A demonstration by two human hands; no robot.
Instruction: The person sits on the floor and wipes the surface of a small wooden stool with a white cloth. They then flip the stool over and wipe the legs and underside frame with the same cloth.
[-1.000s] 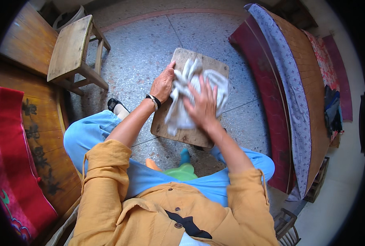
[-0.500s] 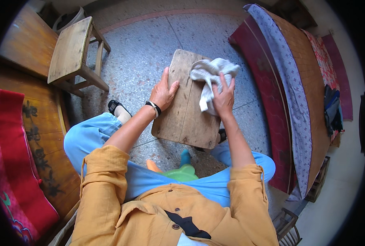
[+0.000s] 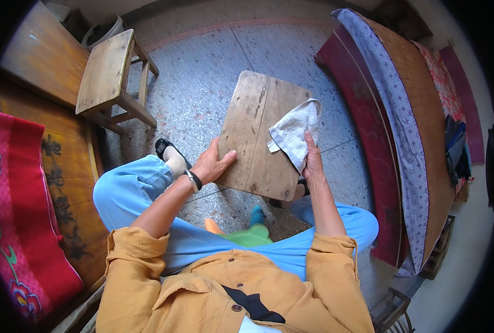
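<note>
Left hand (image 3: 210, 164) grasped the wooden top (image 3: 252, 133) by left edge; right hand (image 3: 313, 160) held cloth (image 3: 297, 129) over right edge; floor (image 3: 194, 83) spread around.

A white cloth (image 3: 294, 131) lies across the right side of the two-plank wooden top (image 3: 244, 136).

White cloth (image 3: 295, 130), brown grained wooden top (image 3: 249, 133), light-blue trousers (image 3: 129, 186), mustard shirt (image 3: 194, 311), speckled grey floor (image 3: 197, 83)
</note>
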